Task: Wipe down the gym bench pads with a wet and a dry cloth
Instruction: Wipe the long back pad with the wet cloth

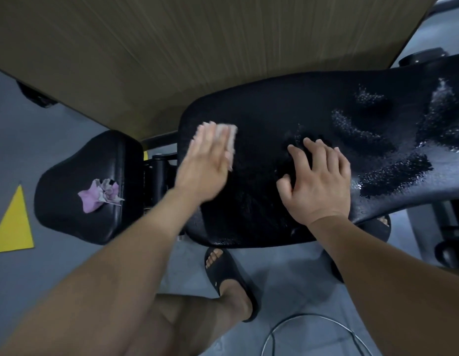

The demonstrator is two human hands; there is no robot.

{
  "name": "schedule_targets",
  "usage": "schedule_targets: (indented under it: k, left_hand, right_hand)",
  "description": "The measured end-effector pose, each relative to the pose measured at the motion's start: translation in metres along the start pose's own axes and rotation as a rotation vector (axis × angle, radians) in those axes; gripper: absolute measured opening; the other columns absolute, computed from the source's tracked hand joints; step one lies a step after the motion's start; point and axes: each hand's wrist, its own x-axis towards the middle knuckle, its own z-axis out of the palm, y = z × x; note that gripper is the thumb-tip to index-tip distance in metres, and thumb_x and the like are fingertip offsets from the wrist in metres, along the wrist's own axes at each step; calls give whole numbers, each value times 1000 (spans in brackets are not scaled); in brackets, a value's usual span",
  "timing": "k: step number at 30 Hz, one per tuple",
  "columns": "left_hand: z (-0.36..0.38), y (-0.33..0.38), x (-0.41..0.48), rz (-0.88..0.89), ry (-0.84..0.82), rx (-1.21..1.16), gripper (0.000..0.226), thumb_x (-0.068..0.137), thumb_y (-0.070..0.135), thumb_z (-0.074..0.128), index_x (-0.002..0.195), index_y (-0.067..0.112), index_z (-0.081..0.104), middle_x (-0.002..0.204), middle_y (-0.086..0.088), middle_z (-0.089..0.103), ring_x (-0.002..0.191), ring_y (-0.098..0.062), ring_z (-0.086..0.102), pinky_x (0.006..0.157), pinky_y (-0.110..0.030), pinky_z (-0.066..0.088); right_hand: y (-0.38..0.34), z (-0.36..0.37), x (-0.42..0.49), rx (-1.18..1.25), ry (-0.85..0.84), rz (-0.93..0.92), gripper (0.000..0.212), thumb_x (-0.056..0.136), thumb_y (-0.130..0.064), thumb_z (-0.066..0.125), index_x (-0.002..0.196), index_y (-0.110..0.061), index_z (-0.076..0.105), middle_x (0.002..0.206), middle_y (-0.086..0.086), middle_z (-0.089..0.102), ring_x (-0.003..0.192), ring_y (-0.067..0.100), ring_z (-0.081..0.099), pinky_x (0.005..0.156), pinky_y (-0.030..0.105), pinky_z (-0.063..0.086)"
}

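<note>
While your left hand (207, 160) presses a pale cloth (229, 136) flat near the left end of the back pad (261, 111), fingers straight and together, your right hand (318, 181) rests mid-surface, fingers spread, holding nothing. Wet streaks (393, 173) glisten toward the right end. A crumpled purple cloth (99, 197) lies on the seat pad (76, 222).

Left grip (205, 160) flat, fingers straight, blurred; right grip (318, 181) palm-down, fingers spread
</note>
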Motion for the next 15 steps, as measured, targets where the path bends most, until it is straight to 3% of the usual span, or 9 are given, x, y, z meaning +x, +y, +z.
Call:
schedule_targets:
  k: [4,7,10,15]
  left_hand:
    - [-4,1,24,-272,4,-119,60,108,33,21,163,19,1,170,-13,-5,156,-29,-12,127,-42,-4]
    - [3,25,-14,-145,17,-98,61,108,33,25,163,19,2,170,-13,-5,156,-29,-12,127,-41,-5]
    - [4,5,-35,-28,-16,-98,61,108,37,26,163,28,4,171,-3,-3,157,-21,-11,127,-38,-2]
    - [5,-6,-8,-260,-6,-137,60,107,37,18,163,23,4,170,-11,-4,156,-27,-12,127,-42,-4]
  right_hand:
    - [1,2,0,-6,16,-4,57,87,-39,50,139,-18,58,147,10,52,142,30,41,122,48,22]
    - [1,2,0,4,26,-2,56,86,-38,51,138,-18,59,146,10,53,142,30,42,122,48,22]
    - [1,2,0,6,33,0,56,85,-38,51,137,-18,60,146,10,54,141,31,43,122,49,23]
    - [0,1,0,8,9,-5,57,86,-39,49,138,-19,58,147,9,52,142,30,41,122,48,21]
